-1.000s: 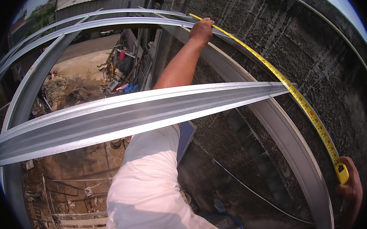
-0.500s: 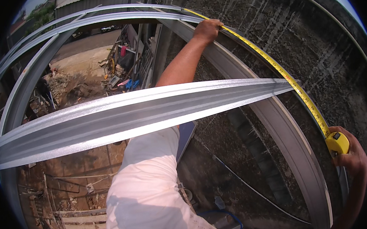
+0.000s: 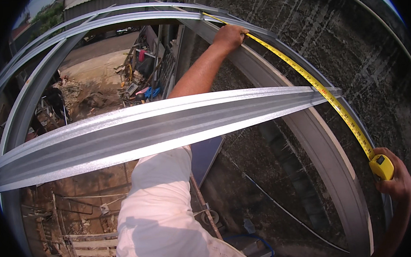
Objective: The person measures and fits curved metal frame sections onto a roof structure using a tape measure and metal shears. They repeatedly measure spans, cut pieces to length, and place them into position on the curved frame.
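My right hand [image 3: 400, 178] is closed round the yellow case of a tape measure [image 3: 382, 166] at the far right. From it the yellow tape blade [image 3: 300, 70] runs up and left in a long curve, its far end near the distant metal rails. My left hand [image 3: 229, 38] is closed at the blade's far part, next to a long metal beam [image 3: 320, 154]; its fingertips are partly hidden. Between my arms and the beam, the blade passes over the right end of a shiny metal channel [image 3: 167, 123], which crosses in front of my left arm.
More metal rails [image 3: 128, 21] run across the far side, with another beam [image 3: 34, 94] on the left. A stained dark wall [image 3: 381, 84] rises at the right. Far below lie bare ground with rubble [image 3: 91, 100], wooden slats [image 3: 96, 250] and a blue-edged panel [image 3: 207, 157].
The tape case has shifted slightly right and down with my right hand. My left hand has slid a little left. The blade now lies farther in from the thin rail along the wall.
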Available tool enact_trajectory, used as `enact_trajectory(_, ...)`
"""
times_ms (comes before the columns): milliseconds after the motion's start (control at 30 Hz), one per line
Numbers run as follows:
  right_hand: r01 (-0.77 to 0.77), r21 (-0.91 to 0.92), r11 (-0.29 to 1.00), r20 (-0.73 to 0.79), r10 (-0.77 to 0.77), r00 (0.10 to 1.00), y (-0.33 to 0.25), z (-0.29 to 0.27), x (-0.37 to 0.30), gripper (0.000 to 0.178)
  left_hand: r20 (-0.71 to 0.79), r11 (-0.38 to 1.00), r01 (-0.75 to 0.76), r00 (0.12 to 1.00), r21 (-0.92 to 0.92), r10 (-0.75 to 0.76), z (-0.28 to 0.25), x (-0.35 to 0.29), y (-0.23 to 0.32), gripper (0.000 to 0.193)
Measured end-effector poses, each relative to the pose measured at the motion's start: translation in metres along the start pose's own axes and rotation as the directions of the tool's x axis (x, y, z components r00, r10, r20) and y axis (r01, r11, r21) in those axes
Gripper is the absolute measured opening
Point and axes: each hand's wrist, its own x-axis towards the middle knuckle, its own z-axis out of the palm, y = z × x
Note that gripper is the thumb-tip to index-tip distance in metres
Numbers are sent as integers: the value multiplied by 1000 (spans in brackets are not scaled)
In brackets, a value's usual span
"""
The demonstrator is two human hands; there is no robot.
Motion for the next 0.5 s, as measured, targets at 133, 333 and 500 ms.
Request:
enact_trajectory(133,19,8,1000,-60,-19,998,11,0,-9,83,-26,998,-64,998,18,65,5,3,0,25)
enact_trajectory(333,-1,-136,991,-93,-12,996,19,8,-18,85,70,999,-48,996,20,47,-6,0,2,28)
enact_trajectory(500,85,-155,984,-114,-103,988,20,12,-33,85,89,999,-4,996,-54,9,-11,-3,8,31)
